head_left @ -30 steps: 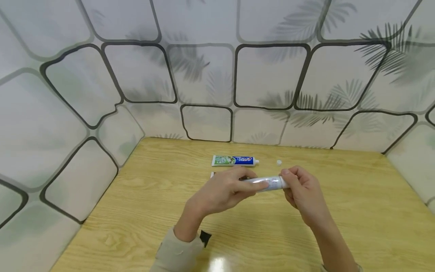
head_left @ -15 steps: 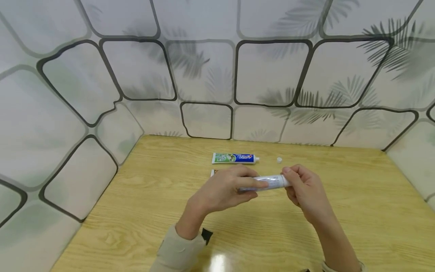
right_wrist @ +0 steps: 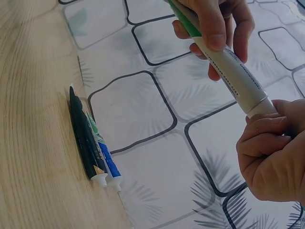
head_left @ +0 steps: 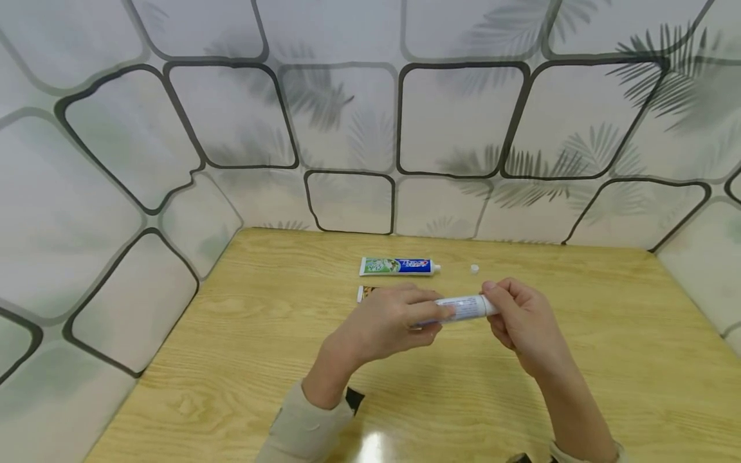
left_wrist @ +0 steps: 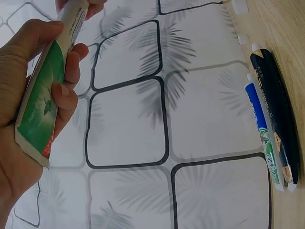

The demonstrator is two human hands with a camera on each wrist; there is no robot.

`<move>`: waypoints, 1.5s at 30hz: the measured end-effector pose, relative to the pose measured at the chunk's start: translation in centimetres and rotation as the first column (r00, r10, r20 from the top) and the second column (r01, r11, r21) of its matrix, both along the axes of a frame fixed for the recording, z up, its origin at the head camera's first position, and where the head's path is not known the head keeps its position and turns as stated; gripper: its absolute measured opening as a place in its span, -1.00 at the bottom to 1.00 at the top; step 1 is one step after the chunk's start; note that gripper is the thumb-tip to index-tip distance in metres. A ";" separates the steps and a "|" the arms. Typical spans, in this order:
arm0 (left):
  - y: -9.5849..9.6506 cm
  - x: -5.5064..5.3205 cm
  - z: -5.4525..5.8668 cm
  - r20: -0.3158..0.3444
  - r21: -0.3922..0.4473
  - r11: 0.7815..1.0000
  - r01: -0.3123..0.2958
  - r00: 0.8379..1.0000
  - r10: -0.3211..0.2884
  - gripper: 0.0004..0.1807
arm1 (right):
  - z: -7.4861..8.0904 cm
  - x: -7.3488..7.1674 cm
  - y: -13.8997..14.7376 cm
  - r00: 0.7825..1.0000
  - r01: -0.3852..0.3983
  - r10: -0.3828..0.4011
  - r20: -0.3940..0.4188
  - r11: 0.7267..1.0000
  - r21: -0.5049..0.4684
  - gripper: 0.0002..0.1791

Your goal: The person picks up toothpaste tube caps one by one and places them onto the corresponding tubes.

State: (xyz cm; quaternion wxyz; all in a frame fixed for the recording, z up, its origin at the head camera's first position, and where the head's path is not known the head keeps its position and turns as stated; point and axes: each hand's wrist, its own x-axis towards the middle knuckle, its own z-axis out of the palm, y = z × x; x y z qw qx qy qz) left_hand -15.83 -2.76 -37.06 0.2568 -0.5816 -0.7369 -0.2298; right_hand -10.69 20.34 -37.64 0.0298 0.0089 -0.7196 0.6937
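Note:
My left hand [head_left: 388, 321] grips a white and green toothpaste tube [head_left: 463, 308] above the table, its white end pointing right. In the left wrist view, the thumb and curled fingers wrap the green part of the tube [left_wrist: 40, 107]. At the other end my right hand [head_left: 527, 328] pinches the white cap [head_left: 490, 305] between thumb and bent index finger. The right wrist view shows those fingers covering much of the cap [right_wrist: 262, 109], which sits in line with the tube.
Behind the hands a green and blue toothpaste tube [head_left: 399, 266] lies on the wooden table [head_left: 220, 360]. A loose white cap [head_left: 475, 269] is to its right. A dark tube [right_wrist: 82, 138] lies alongside, mostly hidden by my left hand in the head view. A patterned wall [head_left: 347, 141] stands behind.
Both hands keep their hold on the tube and cap, which have shifted slightly right. The table and wall sit a little higher in the head view, and more of the dark tube's end shows.

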 end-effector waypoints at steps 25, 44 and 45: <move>-1.8 -0.8 0.6 0.401 -0.112 0.993 -0.043 0.912 0.084 -0.64 | 0.1 -0.6 0.9 0.998 0.049 -0.052 -0.035 0.995 -0.084 -0.73; -1.8 0.1 1.2 0.318 -0.053 0.996 -0.071 0.944 0.084 -0.61 | -1.6 -2.0 2.4 0.986 0.161 -0.141 0.093 0.955 -0.250 -0.55; -1.8 0.0 1.0 0.351 -0.066 0.995 -0.079 0.931 0.098 -0.60 | -1.8 -2.0 2.6 0.986 0.151 -0.129 0.106 0.959 -0.241 -0.57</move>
